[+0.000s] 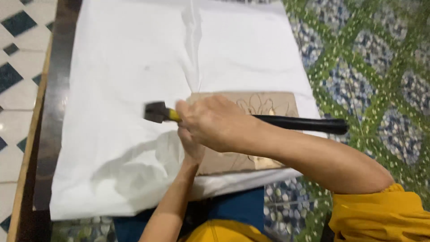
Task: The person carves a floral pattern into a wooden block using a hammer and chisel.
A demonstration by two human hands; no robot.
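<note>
While right hand (215,122) grips one hammer (242,118), one wood board (251,134) below.

Hidden or cut off, as we see it:
- Left hand (191,148): mostly covered by the right hand (214,123); we cannot tell what its fingers grip.
- Hammer (157,112): head blurred, its middle hidden under the right hand.
- Wooden board (268,104): its 9 o'clock edge and centre covered by hand and forearm; the drawn lines are only partly readable.
- White cloth (130,67): cut off at 12 o'clock.
- Yellow sleeve (380,215): cut off at 5 o'clock.
</note>
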